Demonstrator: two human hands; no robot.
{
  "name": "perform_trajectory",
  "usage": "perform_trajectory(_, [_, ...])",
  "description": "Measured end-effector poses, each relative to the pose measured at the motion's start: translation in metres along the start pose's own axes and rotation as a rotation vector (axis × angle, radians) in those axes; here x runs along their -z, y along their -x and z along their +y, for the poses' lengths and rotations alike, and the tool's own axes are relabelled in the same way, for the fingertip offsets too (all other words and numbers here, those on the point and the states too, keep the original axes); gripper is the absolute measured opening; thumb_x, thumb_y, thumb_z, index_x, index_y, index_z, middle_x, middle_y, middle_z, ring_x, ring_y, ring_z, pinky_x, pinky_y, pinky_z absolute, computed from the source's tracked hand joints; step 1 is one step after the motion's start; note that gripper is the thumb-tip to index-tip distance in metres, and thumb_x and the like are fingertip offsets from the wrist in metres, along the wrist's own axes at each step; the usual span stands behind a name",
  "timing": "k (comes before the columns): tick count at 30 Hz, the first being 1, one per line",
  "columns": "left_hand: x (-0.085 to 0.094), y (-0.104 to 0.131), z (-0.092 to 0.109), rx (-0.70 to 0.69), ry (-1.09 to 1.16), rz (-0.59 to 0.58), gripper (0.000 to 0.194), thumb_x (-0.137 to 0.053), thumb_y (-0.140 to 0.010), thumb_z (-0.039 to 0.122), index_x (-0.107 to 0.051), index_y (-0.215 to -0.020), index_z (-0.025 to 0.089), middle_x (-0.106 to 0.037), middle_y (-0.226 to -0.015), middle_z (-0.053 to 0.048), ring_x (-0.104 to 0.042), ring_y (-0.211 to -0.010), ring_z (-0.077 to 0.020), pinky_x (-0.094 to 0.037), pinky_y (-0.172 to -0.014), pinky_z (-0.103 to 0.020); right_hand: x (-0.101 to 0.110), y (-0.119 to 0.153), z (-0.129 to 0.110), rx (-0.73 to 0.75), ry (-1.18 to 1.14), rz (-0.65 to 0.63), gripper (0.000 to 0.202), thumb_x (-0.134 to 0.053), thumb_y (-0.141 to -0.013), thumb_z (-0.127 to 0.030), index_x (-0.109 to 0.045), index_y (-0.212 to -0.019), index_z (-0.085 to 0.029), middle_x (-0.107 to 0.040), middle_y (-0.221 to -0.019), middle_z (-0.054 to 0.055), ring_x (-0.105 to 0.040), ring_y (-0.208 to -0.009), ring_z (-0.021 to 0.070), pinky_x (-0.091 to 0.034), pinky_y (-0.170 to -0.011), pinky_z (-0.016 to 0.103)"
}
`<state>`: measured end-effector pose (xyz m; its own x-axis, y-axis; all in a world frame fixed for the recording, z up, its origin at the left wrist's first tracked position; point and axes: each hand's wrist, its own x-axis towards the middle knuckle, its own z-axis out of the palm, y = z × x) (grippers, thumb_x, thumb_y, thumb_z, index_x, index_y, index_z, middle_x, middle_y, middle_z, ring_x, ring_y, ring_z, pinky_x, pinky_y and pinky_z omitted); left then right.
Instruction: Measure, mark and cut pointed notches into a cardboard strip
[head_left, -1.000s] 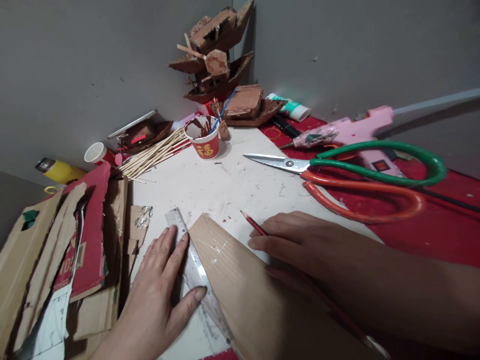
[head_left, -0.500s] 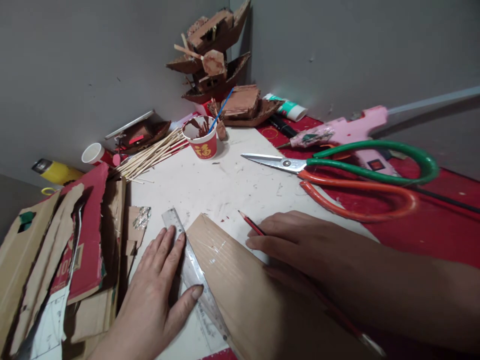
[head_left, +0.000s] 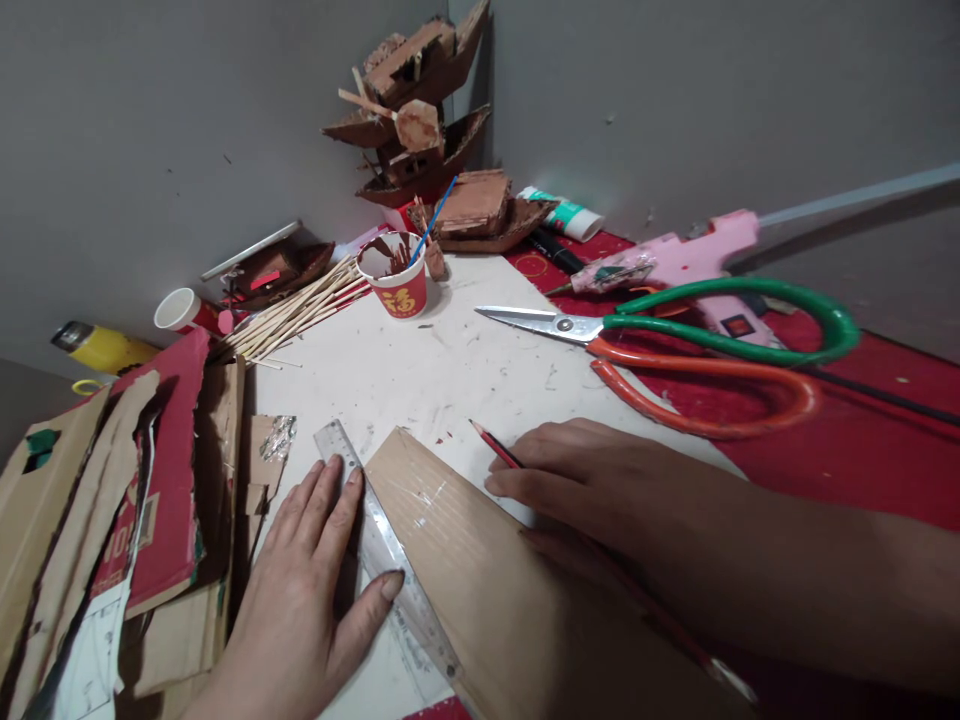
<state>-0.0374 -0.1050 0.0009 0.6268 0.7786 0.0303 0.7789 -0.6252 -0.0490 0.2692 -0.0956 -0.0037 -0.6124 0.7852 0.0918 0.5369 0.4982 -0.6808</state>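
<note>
A piece of brown cardboard (head_left: 450, 530) lies on the white board (head_left: 360, 370), with a clear ruler (head_left: 386, 540) along its left edge. The left hand (head_left: 304, 590) is spread, its index finger and thumb on the ruler. The right hand (head_left: 592, 470) has its fingers curled around a red-and-black pencil (head_left: 495, 443), the tip pointing out beyond the cardboard's far edge; the exact grip underneath is hidden. Beyond the right hand lie scissors (head_left: 592, 328) with green and orange handles, a pink glue gun (head_left: 690, 262) just behind them. A red-and-white paper cup (head_left: 401, 290) stands farther back, beside thin sticks (head_left: 300, 315). Cardboard scraps (head_left: 169, 500) lie left of the left hand, and brown model boats (head_left: 427, 110) stand stacked at the back.
</note>
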Motion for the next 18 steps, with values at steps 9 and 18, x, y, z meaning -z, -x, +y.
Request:
perform_trajectory(9, [-0.0016,-0.001,-0.0008,-0.012,-0.034,0.019,0.074,-0.053,-0.094,0.041,-0.021,-0.156,0.017,-0.036,-0.156,-0.023,-0.037,-0.143,-0.0375,-0.046,-0.104,-0.062,-0.0007,0.0009,0.003,0.053,-0.036,0.074,0.014,-0.058,-0.093,-0.024,-0.071,-0.097,-0.022,-0.072,-0.098,0.008,-0.062,-0.089,0.0252,-0.046,-0.08,0.036])
perform_trajectory(18, [-0.0011,-0.0015,-0.0034,-0.043,-0.052,0.01,0.074,-0.053,-0.093,0.04,-0.023,-0.155,0.013,-0.037,-0.155,-0.024,-0.038,-0.141,-0.0396,-0.047,-0.102,-0.064,0.0009,0.0013,0.0021,0.03,-0.095,0.079,0.015,-0.058,-0.094,-0.025,-0.071,-0.099,-0.022,-0.072,-0.099,0.007,-0.063,-0.091,0.0241,-0.047,-0.083,0.036])
